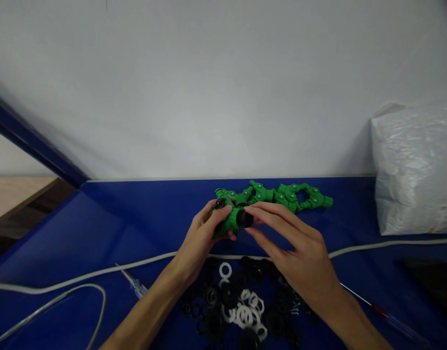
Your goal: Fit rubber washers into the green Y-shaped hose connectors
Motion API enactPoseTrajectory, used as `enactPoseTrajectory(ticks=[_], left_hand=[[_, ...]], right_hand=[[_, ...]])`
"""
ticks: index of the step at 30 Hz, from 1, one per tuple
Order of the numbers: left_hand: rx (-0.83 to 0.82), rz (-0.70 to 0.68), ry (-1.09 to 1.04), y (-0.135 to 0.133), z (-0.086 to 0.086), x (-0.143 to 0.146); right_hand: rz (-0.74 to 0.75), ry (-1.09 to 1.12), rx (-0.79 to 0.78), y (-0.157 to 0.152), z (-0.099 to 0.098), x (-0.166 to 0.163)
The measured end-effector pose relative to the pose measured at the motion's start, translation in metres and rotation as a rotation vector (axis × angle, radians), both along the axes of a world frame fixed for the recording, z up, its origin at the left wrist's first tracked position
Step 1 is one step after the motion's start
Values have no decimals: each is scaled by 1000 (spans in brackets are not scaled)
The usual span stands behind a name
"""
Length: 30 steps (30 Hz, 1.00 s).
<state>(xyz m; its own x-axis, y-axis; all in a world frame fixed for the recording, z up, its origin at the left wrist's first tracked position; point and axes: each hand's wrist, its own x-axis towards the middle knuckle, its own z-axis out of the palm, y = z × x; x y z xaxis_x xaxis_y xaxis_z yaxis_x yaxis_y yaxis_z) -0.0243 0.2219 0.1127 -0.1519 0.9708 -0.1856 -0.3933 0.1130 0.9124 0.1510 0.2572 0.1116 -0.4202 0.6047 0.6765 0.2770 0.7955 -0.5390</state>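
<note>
My left hand (203, 238) is wrapped round a green plastic fitting (228, 219) held just above the blue table (128, 223). My right hand (294, 248) pinches a black round cap (244, 218) against the fitting's open end, its other fingers stretched out. Behind the hands several more green fittings (281, 195) lie in a row near the wall. Below the hands a pile of black and white rings (241, 301) is spread on the table.
A white cable (99, 273) runs across the table from left to right. A clear-handled screwdriver (134, 284) lies at the left, a red-handled one (380, 311) at the right. A crinkled white plastic bag (416, 170) stands against the wall at the right.
</note>
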Motion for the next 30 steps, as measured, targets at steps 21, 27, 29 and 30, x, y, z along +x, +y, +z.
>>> enactPoseTrajectory(ticks=[21,27,29,30], left_hand=[[-79,-34,80,1,2,0],[-73,-54,65,0,4,0],[-78,-51,68,0,4,1],[-77,-47,74,0,4,0]], right_hand=[[100,-266,127,3,-3,10],[118,-298,149,2,-4,13],[103,-288,164,2,-4,12],[90,-284,170,1,-4,11]])
